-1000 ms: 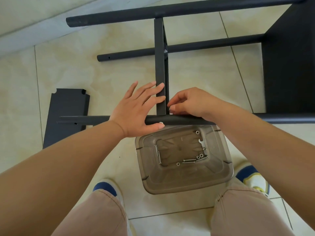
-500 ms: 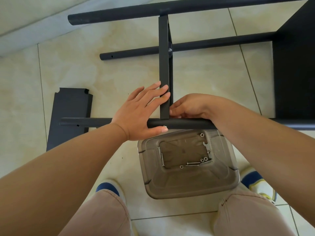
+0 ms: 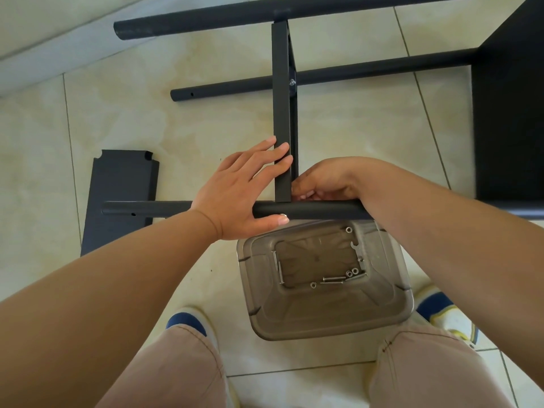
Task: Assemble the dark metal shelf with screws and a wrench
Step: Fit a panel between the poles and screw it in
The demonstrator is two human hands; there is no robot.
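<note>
Nearest the camera, a person's knees in tan trousers (image 3: pixel 182 366) and two blue-and-white shoes (image 3: pixel 441 313) stand on a pale tiled floor (image 3: pixel 206 122). Between the feet sits a clear plastic bin (image 3: pixel 323 316) holding loose screws (image 3: pixel 332 279), washers and a small flat wrench (image 3: pixel 357 251).

Just above the bin runs a round bar (image 3: pixel 323 209) of the dark metal shelf frame, crossing left to right. The left hand (image 3: pixel 238 195) lies over this bar with straight, spread fingers reaching up onto an upright dark crosspiece (image 3: pixel 282 113), while its thumb tucks under the bar beside a silver screw head (image 3: pixel 283 214). The right hand (image 3: pixel 326 181) is curled at the corner where the crosspiece meets the bar, fingertips bunched together against the joint; what they pinch cannot be made out.

To the left, a flat dark panel (image 3: pixel 123 184) with notched corners lies on the floor, under the bar's end.

Farther away, the crosspiece meets a second round bar (image 3: pixel 368 70), fastened there with a silver bolt (image 3: pixel 292 82), and then a third bar (image 3: pixel 206 20) near the wall. A large dark shelf panel (image 3: pixel 512 113) fills the right edge.
</note>
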